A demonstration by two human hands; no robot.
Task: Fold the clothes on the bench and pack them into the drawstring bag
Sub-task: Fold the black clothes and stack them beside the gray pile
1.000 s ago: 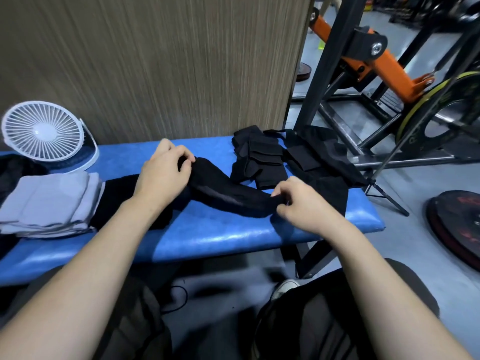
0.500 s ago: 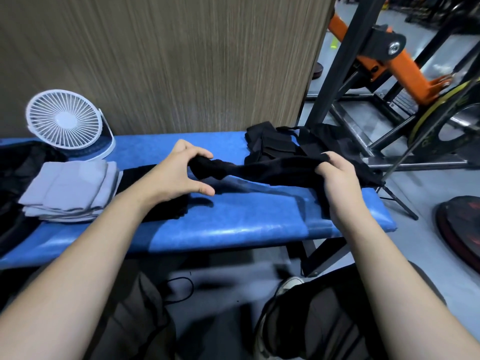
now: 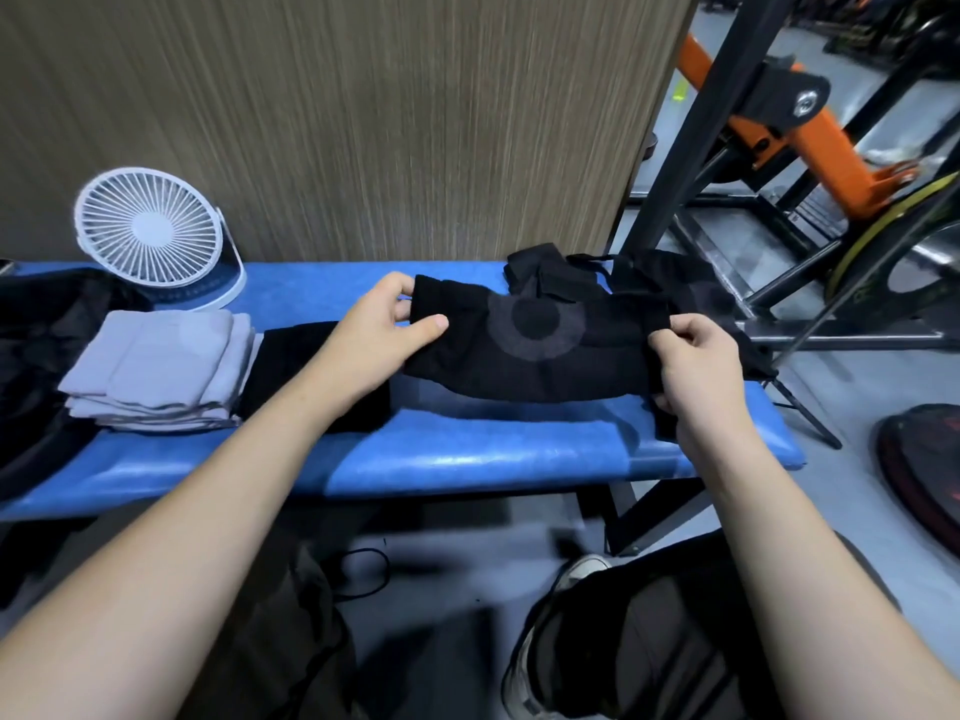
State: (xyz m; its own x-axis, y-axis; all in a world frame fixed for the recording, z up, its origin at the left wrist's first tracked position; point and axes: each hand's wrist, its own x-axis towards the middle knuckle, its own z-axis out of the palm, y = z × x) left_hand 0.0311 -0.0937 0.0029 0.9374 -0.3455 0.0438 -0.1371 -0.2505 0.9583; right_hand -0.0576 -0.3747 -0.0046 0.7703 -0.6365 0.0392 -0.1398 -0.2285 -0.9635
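Both hands are pinching the black garment (image 3: 535, 350), left hand (image 3: 382, 332) and right hand (image 3: 693, 361) at opposite ends, stretching it flat just above the blue tabletop (image 3: 467, 454), seemingly readying a fold.

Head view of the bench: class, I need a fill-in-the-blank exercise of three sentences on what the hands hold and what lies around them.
1. Both hands, left and right, hold a ____ garment stretched between them.
2. The grey folded stack lies on the ____ bench.
3. The white ____ stands behind the grey stack.

Missing words: black; blue; fan
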